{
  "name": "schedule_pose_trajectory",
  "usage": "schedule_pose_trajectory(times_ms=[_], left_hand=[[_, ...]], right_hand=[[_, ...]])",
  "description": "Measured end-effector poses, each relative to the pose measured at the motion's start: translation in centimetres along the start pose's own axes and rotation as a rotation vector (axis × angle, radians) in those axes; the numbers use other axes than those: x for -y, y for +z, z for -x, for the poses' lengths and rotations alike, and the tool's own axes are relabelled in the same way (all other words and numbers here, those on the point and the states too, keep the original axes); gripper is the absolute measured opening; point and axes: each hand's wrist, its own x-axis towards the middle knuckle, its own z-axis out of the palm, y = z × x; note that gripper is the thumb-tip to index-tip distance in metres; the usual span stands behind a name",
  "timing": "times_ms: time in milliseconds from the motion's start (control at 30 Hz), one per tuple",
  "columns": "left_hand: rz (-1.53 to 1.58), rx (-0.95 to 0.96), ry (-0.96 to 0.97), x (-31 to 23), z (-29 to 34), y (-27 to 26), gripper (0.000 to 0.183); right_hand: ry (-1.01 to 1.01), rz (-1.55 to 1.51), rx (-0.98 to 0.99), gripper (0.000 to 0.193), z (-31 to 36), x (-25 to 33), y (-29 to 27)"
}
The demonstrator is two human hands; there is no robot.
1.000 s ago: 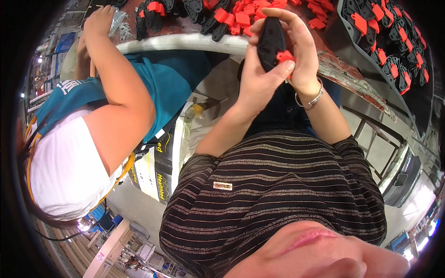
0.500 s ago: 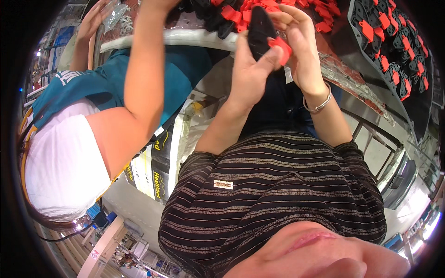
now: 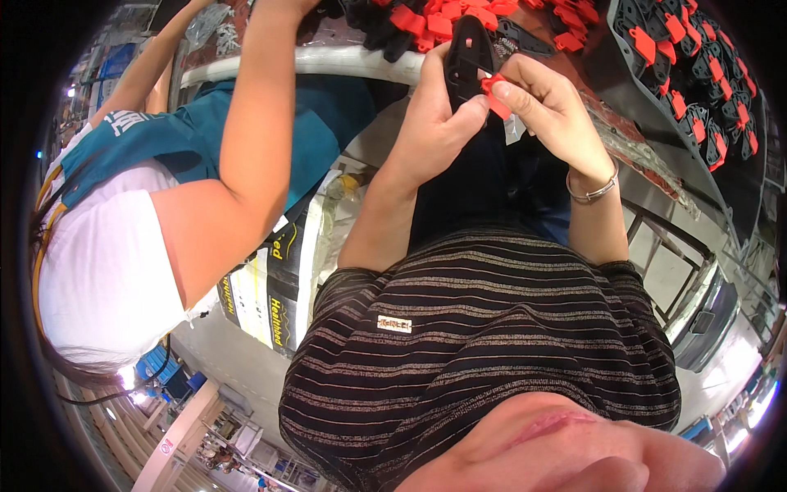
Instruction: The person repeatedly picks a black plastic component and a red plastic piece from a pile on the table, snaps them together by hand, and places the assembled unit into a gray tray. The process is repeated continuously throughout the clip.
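Observation:
My left hand (image 3: 438, 131) is closed round the near end of a black elongated plastic part (image 3: 468, 57), thumb on its right side. Slots and a recess show on the part's upward face. Between my right hand's (image 3: 545, 102) thumb and fingers sits a small red plastic tab (image 3: 497, 100), against the right edge of the black part. Whether the tab is joined to it I cannot tell. Just beyond both hands, a pile of loose red tabs (image 3: 443, 20) lies on the worktable, beside black parts (image 3: 384, 31).
At right stands a dark tray (image 3: 616, 90) holding many black parts with red tabs. A co-worker's bare arm (image 3: 258, 115) reaches over the table at left. The table's pale padded edge (image 3: 328, 66) runs before us; a wrapped carton (image 3: 283, 287) stands below.
The black part has turned over and now shows its slotted face. My right hand has drawn back from its far end and pinches the red tab. The co-worker's far arm has shifted.

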Motion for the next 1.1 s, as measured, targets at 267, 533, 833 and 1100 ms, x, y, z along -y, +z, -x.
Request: schedule_pose_trajectory(times_ms=[267,533,833,1100], left_hand=[[0.409,-0.109,-0.075,-1.3,0.0,1.5,0.041],[0.186,0.035,-0.064,-1.3,0.4,0.7,0.050],[0.196,0.003,-0.021,-0.6,0.9,0.7,0.052],[0.130,0.027,-0.033,-0.8,0.7,0.3,0.052]], right_hand=[[-0.102,-0.176,-0.002,0.021,0.1,-0.5,0.6],[-0.016,-0.237,0.108,0.022,0.0,0.8,-0.5],[-0.030,-0.326,0.135,0.020,-0.2,0.9,0.5],[-0.043,-0.220,0.155,0.021,-0.7,0.3,0.1]])
